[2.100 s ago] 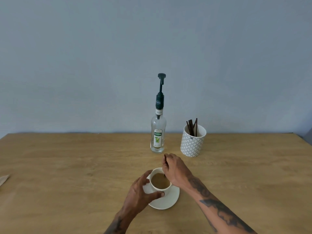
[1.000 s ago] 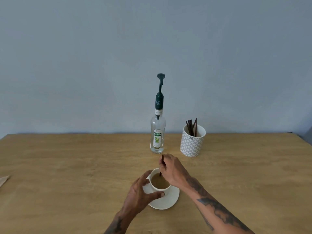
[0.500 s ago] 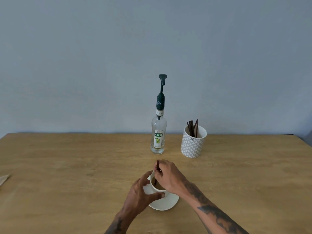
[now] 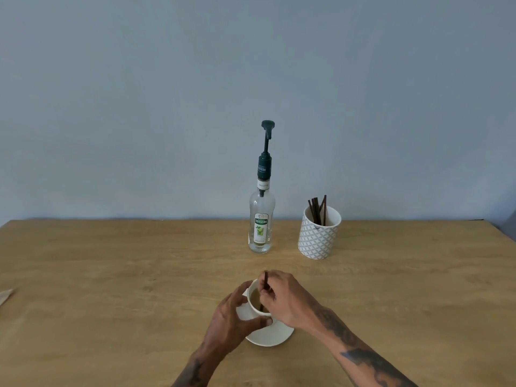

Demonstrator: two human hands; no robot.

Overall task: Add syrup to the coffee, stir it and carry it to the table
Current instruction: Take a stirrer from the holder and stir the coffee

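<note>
A white cup (image 4: 251, 312) of brown coffee (image 4: 255, 299) stands on a white saucer (image 4: 272, 335) near the table's front middle. My left hand (image 4: 231, 321) wraps around the cup's left side, thumb on its front wall. My right hand (image 4: 284, 300) hovers over the cup's right rim and pinches a dark stir stick (image 4: 264, 283), whose lower end dips into the coffee. A clear syrup bottle (image 4: 261, 219) with a dark green pump stands upright behind the cup, untouched.
A white patterned holder (image 4: 318, 236) with several dark stir sticks stands right of the bottle. The wooden table (image 4: 111, 275) runs wide to both sides, against a blue-grey wall. A scrap of brown paper (image 4: 5, 295) lies at the left edge.
My right hand has swung the stick from the cup's far right rim toward its left and nearer side, covering more of the coffee. The left hand has kept its hold.
</note>
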